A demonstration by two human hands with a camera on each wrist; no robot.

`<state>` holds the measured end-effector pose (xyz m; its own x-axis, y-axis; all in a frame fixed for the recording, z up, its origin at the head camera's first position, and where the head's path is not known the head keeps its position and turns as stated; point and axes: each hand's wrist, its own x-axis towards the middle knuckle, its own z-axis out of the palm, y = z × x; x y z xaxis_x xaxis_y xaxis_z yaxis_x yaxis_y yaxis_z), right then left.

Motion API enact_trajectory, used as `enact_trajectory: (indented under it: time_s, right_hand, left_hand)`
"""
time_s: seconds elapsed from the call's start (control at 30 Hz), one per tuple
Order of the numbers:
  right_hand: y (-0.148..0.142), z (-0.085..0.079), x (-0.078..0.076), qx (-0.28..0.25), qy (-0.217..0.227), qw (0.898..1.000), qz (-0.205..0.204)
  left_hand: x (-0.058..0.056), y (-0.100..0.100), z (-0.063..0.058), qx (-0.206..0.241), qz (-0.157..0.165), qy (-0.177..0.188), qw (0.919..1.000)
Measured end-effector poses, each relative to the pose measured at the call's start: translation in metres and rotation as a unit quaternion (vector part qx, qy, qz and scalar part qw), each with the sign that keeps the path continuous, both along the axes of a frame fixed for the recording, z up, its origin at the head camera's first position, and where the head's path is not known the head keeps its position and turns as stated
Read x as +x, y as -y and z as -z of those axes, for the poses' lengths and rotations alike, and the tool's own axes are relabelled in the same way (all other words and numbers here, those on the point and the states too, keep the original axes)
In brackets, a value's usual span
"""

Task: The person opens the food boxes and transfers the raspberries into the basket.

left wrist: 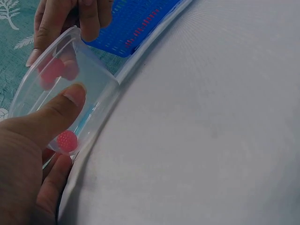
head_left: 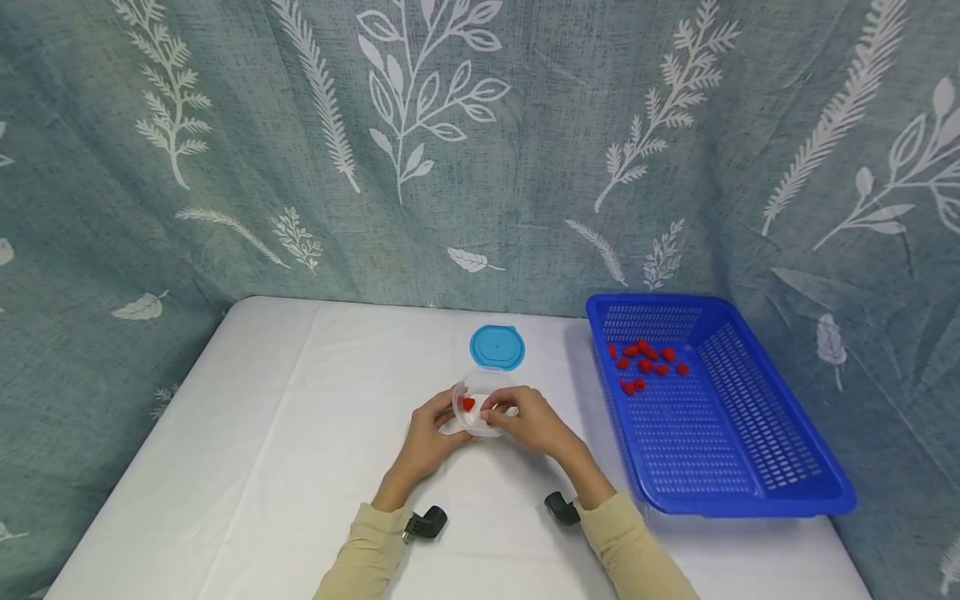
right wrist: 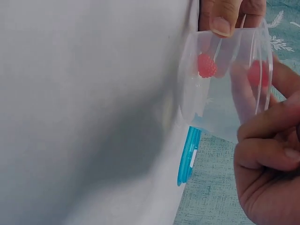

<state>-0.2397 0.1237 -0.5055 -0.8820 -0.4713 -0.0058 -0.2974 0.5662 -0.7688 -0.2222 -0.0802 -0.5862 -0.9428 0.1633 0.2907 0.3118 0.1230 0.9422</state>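
Observation:
A small clear plastic tub stands tilted on the white table in front of me. My left hand grips its left side, thumb across the near wall and fingers on the far side. One red raspberry with a bumpy surface lies inside, low in the tub. At the tub's mouth, my right hand pinches a second raspberry between thumb and fingertips, with those fingers reaching inside the rim. Both wrist views show this second raspberry through the clear wall.
Just behind the tub, a round blue lid lies flat on the table. A large blue plastic basket stands at the right, with several red raspberries toward its back left. A patterned green curtain hangs along the table's back edge.

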Motion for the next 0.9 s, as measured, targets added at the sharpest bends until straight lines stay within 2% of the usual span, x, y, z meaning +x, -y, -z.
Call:
enact_trajectory:
  time_s: [0.2, 0.4, 0.6, 0.9]
  right_hand:
    - [-0.002, 0.002, 0.004, -0.046, 0.008, 0.998, 0.037]
    - [-0.002, 0.005, 0.009, -0.065, 0.013, 0.996, 0.061]
    - [-0.004, 0.005, 0.014, -0.08, -0.006, 0.994, 0.072]
    - [-0.01, -0.002, 0.022, -0.105, -0.007, 0.991, 0.082]
  left_hand:
    - [0.0, 0.0, 0.0, -0.004, 0.0, 0.009, 0.9999]
    - [0.0, 0.0, 0.0, -0.006, 0.0, 0.016, 0.9999]
    - [0.001, -0.001, -0.001, 0.008, 0.002, 0.012, 0.9999]
    - [0.002, -0.001, -0.001, 0.02, 0.001, 0.011, 0.9997]
